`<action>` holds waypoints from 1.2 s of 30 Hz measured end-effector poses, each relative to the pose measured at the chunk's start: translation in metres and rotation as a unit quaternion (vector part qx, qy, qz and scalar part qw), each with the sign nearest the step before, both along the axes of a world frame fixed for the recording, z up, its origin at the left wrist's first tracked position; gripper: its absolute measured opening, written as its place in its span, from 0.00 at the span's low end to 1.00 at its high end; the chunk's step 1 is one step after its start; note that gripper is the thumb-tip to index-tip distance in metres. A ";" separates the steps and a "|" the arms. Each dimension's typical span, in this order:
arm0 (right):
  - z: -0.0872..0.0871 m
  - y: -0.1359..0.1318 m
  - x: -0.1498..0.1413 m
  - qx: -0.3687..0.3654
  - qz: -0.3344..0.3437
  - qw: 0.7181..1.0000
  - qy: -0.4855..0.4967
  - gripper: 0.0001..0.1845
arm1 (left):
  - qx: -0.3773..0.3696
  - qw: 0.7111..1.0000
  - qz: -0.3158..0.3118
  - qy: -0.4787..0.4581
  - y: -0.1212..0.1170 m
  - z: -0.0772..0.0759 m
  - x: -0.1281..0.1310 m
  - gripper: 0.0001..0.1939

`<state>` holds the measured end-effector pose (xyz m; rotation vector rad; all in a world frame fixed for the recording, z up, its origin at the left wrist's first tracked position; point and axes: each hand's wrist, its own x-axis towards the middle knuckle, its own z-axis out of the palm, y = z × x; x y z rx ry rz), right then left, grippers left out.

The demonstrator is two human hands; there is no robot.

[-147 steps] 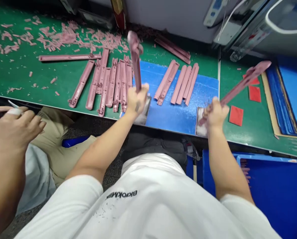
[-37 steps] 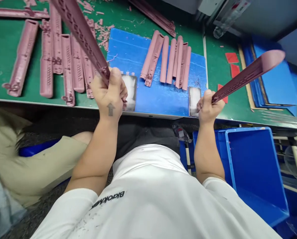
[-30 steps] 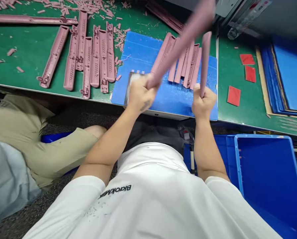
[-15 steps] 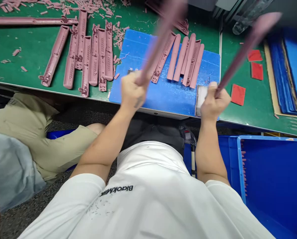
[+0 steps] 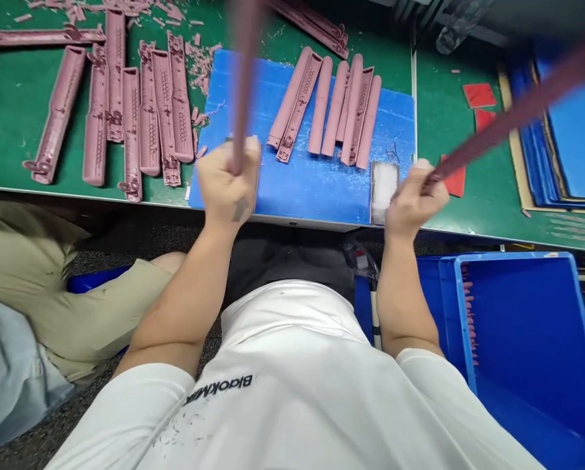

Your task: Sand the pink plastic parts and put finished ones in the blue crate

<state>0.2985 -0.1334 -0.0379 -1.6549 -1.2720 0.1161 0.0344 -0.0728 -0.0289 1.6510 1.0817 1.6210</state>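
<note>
From the head view, the left hand (image 5: 228,183) is a tight fist around the low end of a blurred pink bar (image 5: 244,78), held upright above the near edge of the blue mat (image 5: 312,189). The right hand (image 5: 412,199) closes on a second bar (image 5: 512,117), tilted up rightward, just beside a white pad (image 5: 384,189) on the mat. Gripping low keeps each bar's length free; more bars (image 5: 332,108) lie in rows on the mat and on the green bench (image 5: 8,130) to its left.
</note>
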 end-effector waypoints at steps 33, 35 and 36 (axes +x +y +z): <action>0.015 -0.002 0.029 0.203 -0.042 0.943 0.260 0.29 | 0.055 0.940 0.052 -0.334 0.029 0.006 -0.023 0.23; 0.019 -0.002 0.024 0.206 -0.047 0.938 0.273 0.29 | 0.034 0.957 0.006 -0.287 0.027 0.007 -0.023 0.24; 0.021 -0.001 0.022 0.197 -0.048 0.938 0.282 0.29 | 0.008 0.968 -0.020 -0.250 0.027 0.007 -0.024 0.25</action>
